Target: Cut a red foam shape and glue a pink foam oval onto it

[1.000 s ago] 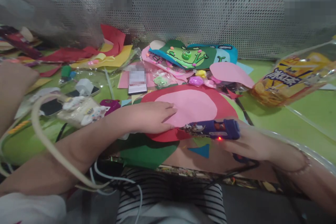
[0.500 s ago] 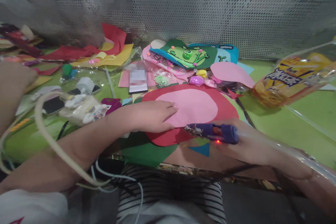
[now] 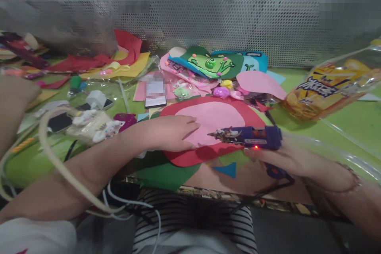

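Note:
My left hand lies flat with fingers stretched out on a pink oval sheet that sits on a larger red sheet. My right hand is closed round a purple glue gun with a small red light lit on its side. The gun's nozzle points left, just over the pink oval's lower right edge, a short way from my left fingertips. A black cord runs from the gun toward me. A small blue triangle and a green sheet lie below the red sheet.
A snack bag lies at the right. Behind the sheets are a green frog craft, small pompoms and coloured paper. A phone, a charger and a cream cable crowd the left. A perforated metal wall closes the back.
My right hand has lifted the glue gun a little and shifted it up and to the right over the pink oval's edge. My left hand has stayed flat on the sheet.

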### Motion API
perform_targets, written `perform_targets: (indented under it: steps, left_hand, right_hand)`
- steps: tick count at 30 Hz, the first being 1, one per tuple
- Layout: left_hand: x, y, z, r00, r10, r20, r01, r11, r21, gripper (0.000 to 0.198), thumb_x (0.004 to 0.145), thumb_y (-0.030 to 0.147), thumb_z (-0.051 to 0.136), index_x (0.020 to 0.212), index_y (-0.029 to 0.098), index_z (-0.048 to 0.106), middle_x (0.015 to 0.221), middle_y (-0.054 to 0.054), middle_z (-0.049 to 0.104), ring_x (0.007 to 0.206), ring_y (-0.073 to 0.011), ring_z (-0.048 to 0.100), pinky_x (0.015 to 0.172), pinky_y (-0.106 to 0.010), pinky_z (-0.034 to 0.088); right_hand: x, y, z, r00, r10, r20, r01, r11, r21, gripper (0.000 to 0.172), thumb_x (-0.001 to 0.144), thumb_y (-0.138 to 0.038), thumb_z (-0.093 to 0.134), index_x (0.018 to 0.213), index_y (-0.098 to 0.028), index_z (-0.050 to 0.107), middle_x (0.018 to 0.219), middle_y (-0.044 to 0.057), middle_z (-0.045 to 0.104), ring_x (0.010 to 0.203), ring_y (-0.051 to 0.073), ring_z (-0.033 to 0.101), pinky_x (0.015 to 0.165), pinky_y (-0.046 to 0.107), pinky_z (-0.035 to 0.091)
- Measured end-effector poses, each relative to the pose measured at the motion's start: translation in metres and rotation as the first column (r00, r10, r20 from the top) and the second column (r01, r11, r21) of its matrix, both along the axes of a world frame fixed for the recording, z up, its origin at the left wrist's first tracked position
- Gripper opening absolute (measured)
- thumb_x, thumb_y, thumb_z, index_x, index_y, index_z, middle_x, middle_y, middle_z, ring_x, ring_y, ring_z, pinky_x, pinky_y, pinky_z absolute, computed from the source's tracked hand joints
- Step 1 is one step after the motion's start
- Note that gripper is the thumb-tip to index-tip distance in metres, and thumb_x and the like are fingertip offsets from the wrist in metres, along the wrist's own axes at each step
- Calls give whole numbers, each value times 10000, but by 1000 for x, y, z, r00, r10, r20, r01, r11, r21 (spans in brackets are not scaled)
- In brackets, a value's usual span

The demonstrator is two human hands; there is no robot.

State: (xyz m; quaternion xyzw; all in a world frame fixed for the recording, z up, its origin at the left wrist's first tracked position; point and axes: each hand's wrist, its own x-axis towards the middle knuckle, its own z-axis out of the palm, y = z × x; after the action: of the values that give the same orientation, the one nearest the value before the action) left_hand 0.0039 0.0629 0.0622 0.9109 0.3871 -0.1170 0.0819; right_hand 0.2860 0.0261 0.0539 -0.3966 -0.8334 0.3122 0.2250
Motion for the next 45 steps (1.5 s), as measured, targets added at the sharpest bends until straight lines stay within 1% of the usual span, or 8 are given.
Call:
perform_targets:
  steps: [5,12,15,20,24,34,41,45]
  left_hand:
    - [1,1,2,999,-28,38,28,999,-15,550,912,525,307,1341,196,408,1409,-87,409,1262,-238,395,990,-333,325]
    - [4,2,-14,998,-46,53,38,989,143,595,873,540,402,1327,155,415,1379,-141,424,1226,-294,414,968,-397,348]
    - [5,1,-15,999,-30,36,25,989,149,633,856,582,397,1334,167,406,1384,-134,418,1221,-301,414,969,-412,348]
    - [9,-1,-7,1000,1,20,-4,991,134,612,857,587,386,1307,174,438,1362,-122,446,1187,-289,448,940,-388,372]
    - [10,1,-7,998,9,65,-19,986,165,548,864,554,410,1238,161,487,1283,-129,509,1114,-280,504,885,-376,405]
    - [16,3,-10,984,-100,147,46,943,331,449,922,407,402,1256,114,468,1264,-139,533,1142,-263,496,934,-388,392]
    - [17,-1,0,950,-178,258,74,927,369,418,958,365,296,1048,151,643,1111,-86,634,1012,-227,574,875,-371,432]
    - [16,-3,3,928,-167,334,11,906,423,479,955,333,277,805,150,693,967,-76,677,913,-218,591,822,-361,443]
  right_hand:
    - [-3,2,3,999,34,39,-35,999,4,210,833,-359,527,820,-235,696,706,23,687,825,237,648,761,330,521]
    - [-4,3,4,955,235,181,-236,972,-19,350,867,-352,466,1153,-230,626,1065,56,677,982,230,617,839,324,490]
    - [-2,2,2,967,210,143,-212,977,0,265,846,-347,503,980,-210,685,831,42,701,805,208,644,712,295,519]
    - [-2,0,-5,982,-117,-150,69,954,-293,259,791,-405,588,635,-198,592,478,-21,563,424,124,511,387,226,415]
    - [-2,11,-12,805,-498,-323,313,818,-483,288,715,-480,653,705,-198,593,553,-17,588,484,137,548,434,246,465]
    - [10,47,-14,870,-417,-262,339,893,-296,332,743,-444,652,996,-228,657,1019,9,680,1006,238,583,874,364,480]
    - [5,53,-22,708,-610,-356,293,713,-637,242,663,-356,742,850,-215,681,838,10,714,702,156,650,655,278,559]
    - [1,52,-22,665,-621,-414,270,717,-642,217,689,-305,733,874,-205,678,850,26,722,676,135,655,609,234,562]
